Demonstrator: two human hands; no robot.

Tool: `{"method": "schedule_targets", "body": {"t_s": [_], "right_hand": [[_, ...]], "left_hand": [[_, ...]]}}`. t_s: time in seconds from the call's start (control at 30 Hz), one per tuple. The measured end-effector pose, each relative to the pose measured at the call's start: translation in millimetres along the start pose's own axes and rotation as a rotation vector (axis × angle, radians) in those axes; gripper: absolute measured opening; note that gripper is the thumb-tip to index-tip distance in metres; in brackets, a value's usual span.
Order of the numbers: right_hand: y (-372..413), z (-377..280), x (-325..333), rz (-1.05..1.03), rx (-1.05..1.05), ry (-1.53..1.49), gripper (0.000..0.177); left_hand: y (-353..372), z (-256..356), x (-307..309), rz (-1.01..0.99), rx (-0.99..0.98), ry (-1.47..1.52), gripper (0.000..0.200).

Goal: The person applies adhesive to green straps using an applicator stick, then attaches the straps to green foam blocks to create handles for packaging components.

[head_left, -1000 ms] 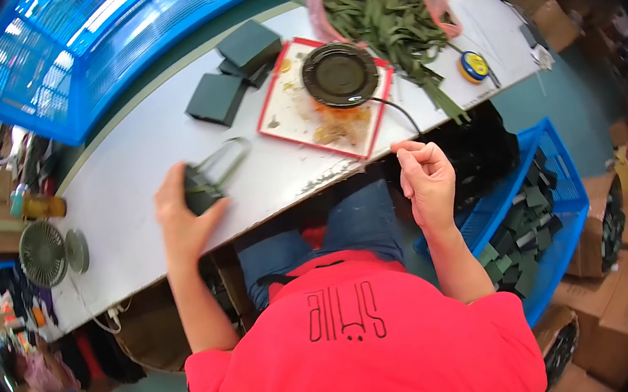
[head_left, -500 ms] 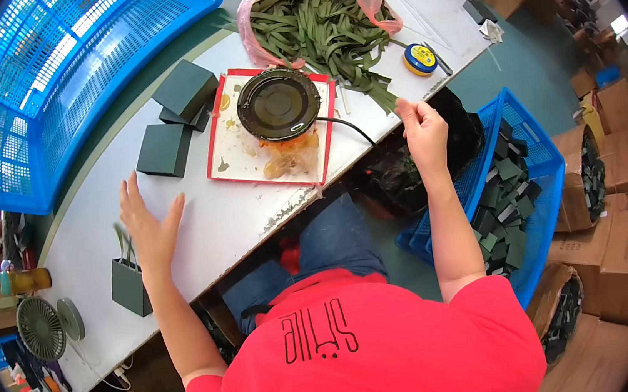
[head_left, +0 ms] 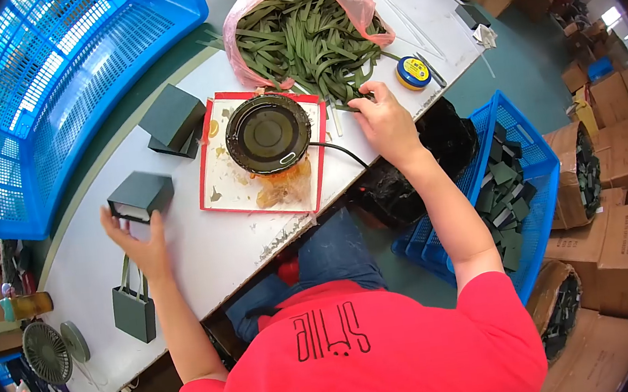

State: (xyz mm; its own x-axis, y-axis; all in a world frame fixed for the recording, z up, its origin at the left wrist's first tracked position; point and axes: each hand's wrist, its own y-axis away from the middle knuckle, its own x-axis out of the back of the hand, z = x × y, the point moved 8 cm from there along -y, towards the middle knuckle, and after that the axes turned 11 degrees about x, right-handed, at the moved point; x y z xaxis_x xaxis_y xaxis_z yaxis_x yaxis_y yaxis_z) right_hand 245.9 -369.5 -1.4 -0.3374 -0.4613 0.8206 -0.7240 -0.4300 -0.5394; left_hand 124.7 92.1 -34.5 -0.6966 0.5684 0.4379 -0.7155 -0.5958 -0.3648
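Note:
My left hand [head_left: 142,250] grips a dark green box [head_left: 144,190] between fingers and thumb above the white table. Just below that hand stands a small dark green bag-shaped box [head_left: 134,313] with ribbon handles. At the pile's near edge, my right hand [head_left: 390,127] pinches the end of a green ribbon between thumb and fingers. The loose green ribbons [head_left: 304,42] fill a pink plastic bag [head_left: 233,27]. Between my hands, a round dark pan [head_left: 267,135] of glossy brown liquid sits on a red-edged white board [head_left: 207,162], which has amber residue on it.
More green boxes [head_left: 174,113] stand left of the board. A blue crate [head_left: 55,171] is at the upper left, a small fan [head_left: 47,352] at lower left. A round blue-yellow tin [head_left: 413,72] lies near the right edge. Another blue crate [head_left: 542,193] holds green pieces. A black cable [head_left: 344,150] crosses the table edge.
My left hand has closed on a green box and pulled it towards me. My right hand has moved left, closer to the ribbon pile. The view has shifted slightly.

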Motion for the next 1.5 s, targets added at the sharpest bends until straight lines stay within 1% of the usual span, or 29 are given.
{"method": "schedule_targets", "body": {"t_s": [0.07,0.1,0.2,0.23,0.33,0.37,0.47,0.5,0.57,0.67,0.77,0.8,0.87,0.9,1.0,1.1,1.13,1.17,1.2,1.23,1.27,1.33,1.37,1.4,1.43,1.47,1.5], "right_hand": [[-4.8,-2.1,-6.3,-0.007,0.076,0.076,0.014],[-5.0,1.3,-10.6,-0.038,0.06,0.084,0.013],[-4.5,9.9,-19.4,-0.106,0.016,0.103,0.011],[-3.5,12.1,-20.5,-0.115,0.002,0.105,0.012],[0.2,10.5,-20.1,-0.178,-0.054,0.081,0.015],[2.3,8.0,-20.9,-0.206,-0.076,0.067,0.016],[2.6,-7.1,-14.9,-0.096,-0.023,0.039,0.015],[2.4,-9.1,-17.1,-0.095,0.0,0.038,0.017],[-0.2,-9.1,-22.6,-0.096,0.048,0.041,0.022],[-5.4,-3.5,-31.4,-0.226,0.017,0.069,0.015],[-8.0,14.7,-43.0,-0.373,-0.102,0.012,0.019],[-7.4,15.7,-42.2,-0.376,-0.12,-0.011,0.017],[-6.8,18.0,-40.2,-0.38,-0.156,-0.058,0.015],[-6.1,12.9,-36.7,-0.333,-0.13,-0.059,0.015],[1.2,-6.2,-6.9,-0.08,-0.129,-0.085,0.011],[5.3,-43.1,35.8,0.071,-0.103,-0.173,0.009],[5.9,-60.6,52.5,0.12,-0.074,-0.16,0.009],[3.2,-82.7,70.1,0.17,0.043,-0.09,0.009],[7.8,-97.3,82.2,0.205,-0.005,-0.121,0.012],[12.0,-110.4,91.4,0.262,0.031,-0.147,0.013],[13.6,-127.2,101.0,0.281,0.116,-0.163,0.014],[26.0,-140.2,91.9,0.265,0.072,-0.817,0.01],[39.3,-142.0,84.3,0.247,-0.11,-0.994,0.009],[50.6,-145.6,72.7,0.232,-0.3,-1.155,0.009],[53.9,-149.9,57.0,0.178,-0.42,-1.235,0.009],[60.0,-148.2,38.4,0.088,-0.544,-1.276,0.013],[62.4,-144.3,20.8,0.068,-0.617,-1.332,0.018]], "left_hand": [[1.1,22.4,15.1,0.052,-0.109,0.066,0.088],[2.4,32.0,20.5,0.093,-0.165,0.111,0.089],[6.2,75.1,29.9,0.001,-0.231,-0.178,0.09],[6.8,82.1,26.6,-0.076,-0.272,-0.237,0.092],[25.2,98.2,4.5,-0.45,-0.336,-0.556,0.09],[32.0,94.4,-0.8,-0.541,-0.266,-0.504,0.089],[47.5,77.1,-12.3,-0.613,-0.264,-0.617,0.092],[51.4,78.7,-10.6,-0.577,-0.28,-0.64,0.094],[51.8,73.4,-4.2,-0.518,-0.239,-0.622,0.095],[52.3,64.0,5.1,-0.466,-0.161,-0.625,0.098],[54.4,54.1,7.7,-0.449,-0.057,-0.616,0.103],[54.7,50.4,9.0,-0.443,-0.021,-0.609,0.104],[55.5,47.5,8.5,-0.426,-0.055,-0.573,0.107],[55.2,47.2,8.3,-0.418,-0.076,-0.555,0.108],[58.3,52.8,10.2,-0.396,-0.15,-0.568,0.108],[62.1,67.7,12.6,-0.368,-0.211,-0.58,0.107],[63.6,73.5,12.9,-0.368,-0.248,-0.465,0.108],[63.4,76.9,14.9,-0.358,-0.278,-0.366,0.109],[63.9,79.3,20.1,-0.345,-0.304,-0.275,0.109],[64.7,83.4,21.6,-0.355,-0.32,-0.196,0.112],[65.4,87.7,20.6,-0.367,-0.342,-0.108,0.114],[68.0,84.3,16.6,-0.423,-0.301,0.102,0.119],[68.4,84.1,16.0,-0.432,-0.283,0.102,0.118],[68.3,85.6,12.9,-0.447,-0.27,0.111,0.116],[68.3,85.2,6.2,-0.479,-0.265,-0.017,0.114],[68.4,83.8,2.2,-0.514,-0.263,-0.139,0.113],[68.6,82.1,-3.2,-0.545,-0.264,-0.26,0.111]]}}
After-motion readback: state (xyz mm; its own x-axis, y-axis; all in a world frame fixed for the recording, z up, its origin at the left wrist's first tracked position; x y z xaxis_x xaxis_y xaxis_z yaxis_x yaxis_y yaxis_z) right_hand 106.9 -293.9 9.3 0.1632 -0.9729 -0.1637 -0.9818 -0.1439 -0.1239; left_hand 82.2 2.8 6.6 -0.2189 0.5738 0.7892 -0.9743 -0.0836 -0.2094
